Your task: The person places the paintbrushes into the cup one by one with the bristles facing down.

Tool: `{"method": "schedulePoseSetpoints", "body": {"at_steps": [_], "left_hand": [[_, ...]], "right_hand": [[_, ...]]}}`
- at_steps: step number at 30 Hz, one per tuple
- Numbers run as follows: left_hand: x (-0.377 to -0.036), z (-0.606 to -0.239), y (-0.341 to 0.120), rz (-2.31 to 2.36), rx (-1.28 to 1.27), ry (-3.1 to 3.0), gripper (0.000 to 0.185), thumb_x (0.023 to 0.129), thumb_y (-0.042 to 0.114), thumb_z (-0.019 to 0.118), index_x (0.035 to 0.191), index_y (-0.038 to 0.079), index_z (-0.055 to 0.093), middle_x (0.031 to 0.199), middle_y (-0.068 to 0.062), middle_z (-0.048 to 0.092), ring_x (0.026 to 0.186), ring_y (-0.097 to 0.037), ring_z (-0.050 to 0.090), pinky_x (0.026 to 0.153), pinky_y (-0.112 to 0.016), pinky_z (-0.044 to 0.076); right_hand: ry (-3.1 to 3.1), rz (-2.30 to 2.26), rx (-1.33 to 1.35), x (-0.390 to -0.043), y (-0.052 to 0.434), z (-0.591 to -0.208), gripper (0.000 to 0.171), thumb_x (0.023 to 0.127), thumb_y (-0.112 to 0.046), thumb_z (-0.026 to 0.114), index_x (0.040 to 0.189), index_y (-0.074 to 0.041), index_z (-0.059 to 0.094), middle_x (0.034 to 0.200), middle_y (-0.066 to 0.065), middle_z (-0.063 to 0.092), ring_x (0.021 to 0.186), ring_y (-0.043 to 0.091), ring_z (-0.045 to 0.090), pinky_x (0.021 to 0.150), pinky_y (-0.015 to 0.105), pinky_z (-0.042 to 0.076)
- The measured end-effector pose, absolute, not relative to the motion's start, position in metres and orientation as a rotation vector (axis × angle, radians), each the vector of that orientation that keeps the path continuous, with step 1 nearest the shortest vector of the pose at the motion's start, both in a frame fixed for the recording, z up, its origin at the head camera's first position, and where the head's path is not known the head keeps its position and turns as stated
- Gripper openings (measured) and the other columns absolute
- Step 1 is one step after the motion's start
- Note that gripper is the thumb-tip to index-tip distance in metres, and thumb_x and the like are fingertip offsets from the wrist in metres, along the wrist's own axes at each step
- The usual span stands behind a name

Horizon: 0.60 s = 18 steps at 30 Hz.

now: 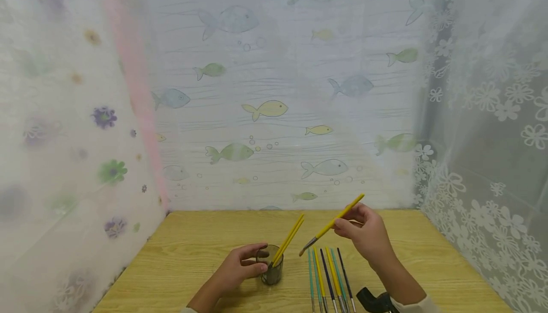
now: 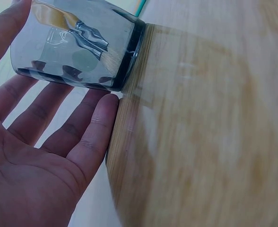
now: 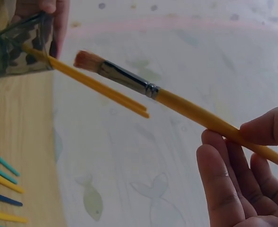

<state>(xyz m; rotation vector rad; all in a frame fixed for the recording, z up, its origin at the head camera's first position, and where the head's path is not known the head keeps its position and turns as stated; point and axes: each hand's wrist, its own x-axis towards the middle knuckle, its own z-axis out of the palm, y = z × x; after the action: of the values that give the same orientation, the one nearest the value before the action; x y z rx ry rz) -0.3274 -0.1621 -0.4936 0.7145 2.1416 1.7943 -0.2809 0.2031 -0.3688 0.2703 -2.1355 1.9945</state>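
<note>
My left hand (image 1: 234, 269) holds a smoky, see-through cup (image 1: 276, 275) upright on the table, thumb on the near side and fingers around the back. Two yellow-handled paintbrushes (image 1: 288, 240) lean in it, bristles down, as the left wrist view shows through the cup wall (image 2: 84, 61). Up and to the right, my right hand (image 1: 369, 234) pinches another yellow paintbrush (image 3: 186, 105) by its handle, between thumb and fingers. This brush slants with its brown bristles (image 3: 88, 61) pointing down toward the cup, in the air above the table.
Several paintbrushes (image 1: 322, 275) with teal, yellow and dark blue handles lie side by side on the wooden table (image 1: 192, 237), right of the cup. A black curved object (image 1: 374, 299) sits by the right wrist. Patterned curtains (image 1: 274, 80) enclose the table's back and sides.
</note>
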Motion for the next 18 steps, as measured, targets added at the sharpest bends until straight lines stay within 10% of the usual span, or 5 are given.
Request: {"method": "schedulePoseSetpoints", "body": {"at_steps": [18], "left_hand": [[-0.330,-0.493,-0.162,1.768,0.757,2.159,0.056,0.103,0.024,0.068,0.154,0.010,0.049,0.146,-0.026,0.055,0.128,-0.037,0.063,0.093,-0.037,0.060]], "right_hand": [[-2.081,2.014,0.352,-0.279,0.169,-0.388,0.037,0.094,-0.010,0.078,0.120,0.006,0.058,0.114,0.021,0.068,0.098,0.023,0.077,0.085,0.037,0.063]]}}
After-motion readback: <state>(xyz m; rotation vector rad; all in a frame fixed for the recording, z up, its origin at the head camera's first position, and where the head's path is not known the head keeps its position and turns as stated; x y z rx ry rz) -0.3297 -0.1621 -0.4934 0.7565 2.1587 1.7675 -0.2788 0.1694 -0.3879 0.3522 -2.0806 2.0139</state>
